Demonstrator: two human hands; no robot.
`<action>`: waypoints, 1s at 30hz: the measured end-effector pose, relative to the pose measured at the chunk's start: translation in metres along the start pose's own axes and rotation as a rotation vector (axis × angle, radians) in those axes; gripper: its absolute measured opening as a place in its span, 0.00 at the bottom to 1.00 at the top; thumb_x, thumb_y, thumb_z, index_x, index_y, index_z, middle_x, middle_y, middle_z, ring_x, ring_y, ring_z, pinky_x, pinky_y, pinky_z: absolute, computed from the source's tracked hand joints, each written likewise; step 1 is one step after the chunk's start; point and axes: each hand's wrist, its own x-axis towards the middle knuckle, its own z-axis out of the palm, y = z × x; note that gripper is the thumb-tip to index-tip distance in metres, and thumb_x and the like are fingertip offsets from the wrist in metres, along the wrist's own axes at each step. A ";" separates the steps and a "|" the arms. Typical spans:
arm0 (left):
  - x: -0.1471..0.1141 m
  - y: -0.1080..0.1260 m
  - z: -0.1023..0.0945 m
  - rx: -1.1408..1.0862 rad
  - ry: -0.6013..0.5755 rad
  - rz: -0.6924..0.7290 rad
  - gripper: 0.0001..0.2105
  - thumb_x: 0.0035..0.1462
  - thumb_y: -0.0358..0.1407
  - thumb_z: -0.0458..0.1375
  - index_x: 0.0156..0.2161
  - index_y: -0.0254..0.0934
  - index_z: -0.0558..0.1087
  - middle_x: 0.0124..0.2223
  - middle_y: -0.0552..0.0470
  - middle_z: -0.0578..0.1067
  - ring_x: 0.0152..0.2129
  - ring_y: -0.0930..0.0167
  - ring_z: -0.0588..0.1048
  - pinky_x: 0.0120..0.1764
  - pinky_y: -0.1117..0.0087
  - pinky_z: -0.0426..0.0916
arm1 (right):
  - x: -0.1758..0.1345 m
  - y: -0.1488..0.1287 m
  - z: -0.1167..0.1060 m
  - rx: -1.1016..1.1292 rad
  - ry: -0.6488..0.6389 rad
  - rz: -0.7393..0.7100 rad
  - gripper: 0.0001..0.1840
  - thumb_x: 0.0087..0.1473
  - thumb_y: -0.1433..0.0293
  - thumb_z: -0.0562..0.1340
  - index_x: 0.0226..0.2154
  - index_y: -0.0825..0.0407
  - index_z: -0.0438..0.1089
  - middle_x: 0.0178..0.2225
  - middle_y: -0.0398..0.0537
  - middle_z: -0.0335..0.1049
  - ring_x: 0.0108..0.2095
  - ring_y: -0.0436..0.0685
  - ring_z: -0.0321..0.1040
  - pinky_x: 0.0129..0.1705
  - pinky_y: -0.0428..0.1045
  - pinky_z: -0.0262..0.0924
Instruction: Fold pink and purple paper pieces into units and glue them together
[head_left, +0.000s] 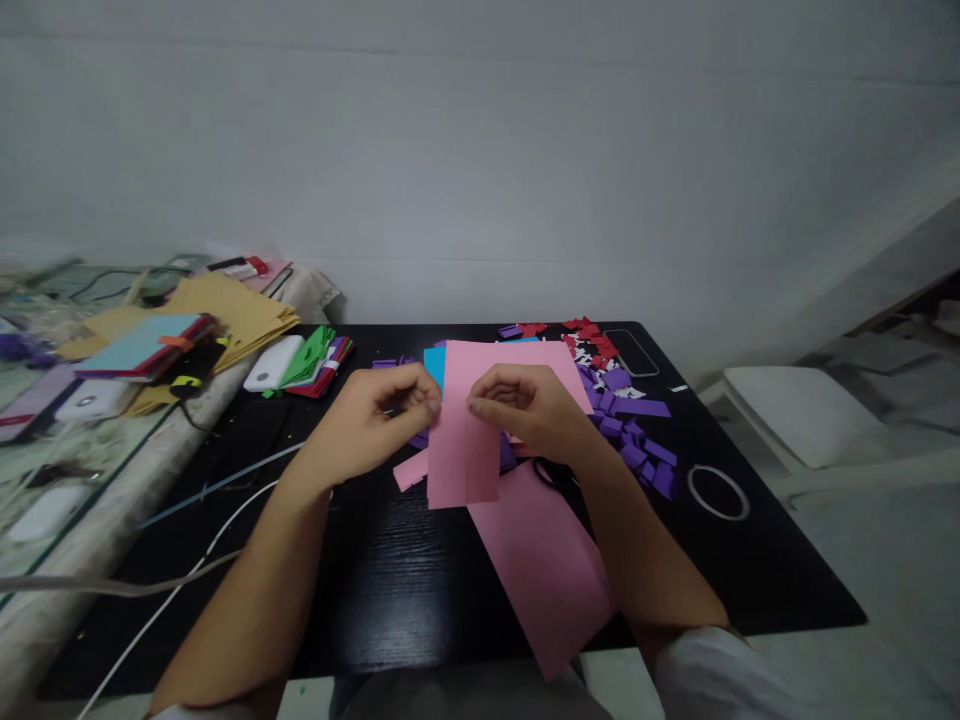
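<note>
Over the middle of the table, a folded pink sheet of paper (448, 465) hangs between my hands, a vertical line running down it. My left hand (379, 415) is closed, thumb and forefinger pinching the paper's left edge. My right hand (531, 408) is closed too, its thumb and fingertips pinching the sheet near that line. Behind my hands lies a wider pink sheet (525, 354) with blue paper (433, 366) partly under it. A loose pink sheet (551, 570) slants toward the table's front edge. Black handles (555, 476), apparently of scissors, show partly beneath my right forearm.
Purple paper pieces (637, 455) and red scraps (592, 340) are strewn on the right of the black table (405, 590). A roll of tape or ring (718, 492) lies further right. Left are bundled coloured papers (319, 362), a white cable (217, 545) and a cluttered glass table.
</note>
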 end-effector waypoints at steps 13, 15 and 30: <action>0.002 0.003 0.009 0.012 -0.013 0.041 0.07 0.63 0.35 0.59 0.33 0.37 0.75 0.29 0.54 0.74 0.27 0.73 0.70 0.31 0.72 0.63 | 0.001 0.002 0.005 0.068 -0.013 0.030 0.11 0.51 0.62 0.73 0.31 0.52 0.77 0.29 0.43 0.75 0.30 0.51 0.70 0.35 0.48 0.65; 0.002 0.002 0.009 0.007 -0.009 0.044 0.06 0.63 0.34 0.59 0.33 0.37 0.75 0.29 0.54 0.75 0.27 0.73 0.71 0.31 0.72 0.63 | 0.000 0.002 0.004 0.062 -0.011 0.027 0.11 0.51 0.62 0.73 0.31 0.52 0.77 0.28 0.42 0.74 0.30 0.51 0.70 0.35 0.48 0.65; 0.002 0.001 0.005 0.026 0.035 0.059 0.06 0.61 0.34 0.60 0.32 0.37 0.75 0.29 0.55 0.75 0.26 0.73 0.71 0.30 0.73 0.63 | -0.001 -0.003 -0.008 -0.031 -0.012 0.013 0.02 0.50 0.71 0.68 0.28 0.52 0.74 0.25 0.41 0.73 0.26 0.49 0.68 0.29 0.46 0.62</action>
